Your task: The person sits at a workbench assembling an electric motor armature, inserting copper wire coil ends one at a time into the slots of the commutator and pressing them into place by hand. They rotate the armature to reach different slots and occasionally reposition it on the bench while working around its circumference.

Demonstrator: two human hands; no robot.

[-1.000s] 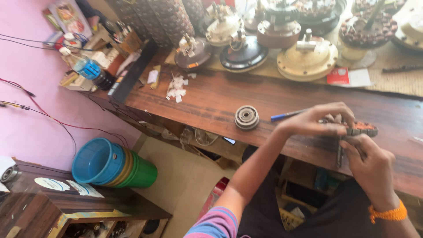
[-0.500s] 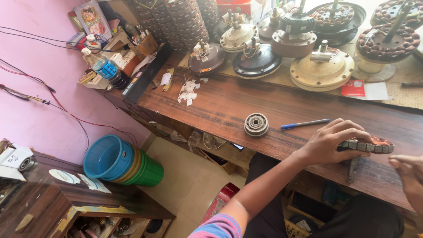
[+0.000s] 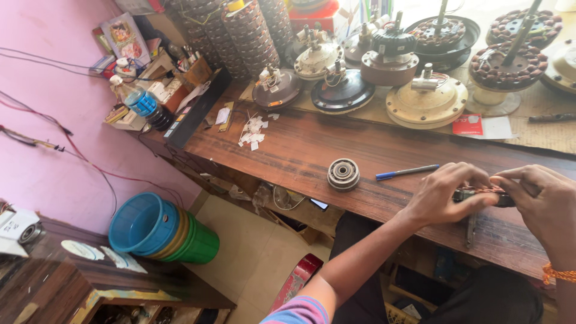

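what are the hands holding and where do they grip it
Both hands hold a small wound ring-shaped part on the wooden bench: left hand at its left end, right hand at its right.

Pink wall (image 3: 54, 156), wooden workbench (image 3: 312, 150), beige tiled floor (image 3: 252, 264).

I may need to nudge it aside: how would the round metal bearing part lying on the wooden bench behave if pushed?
The round metal bearing part lies flat on the wooden bench, so it would probably slide, not roll. It looks solid metal, likely heavy for its size and stiff. Tipped on edge, it could roll toward the blue pen.
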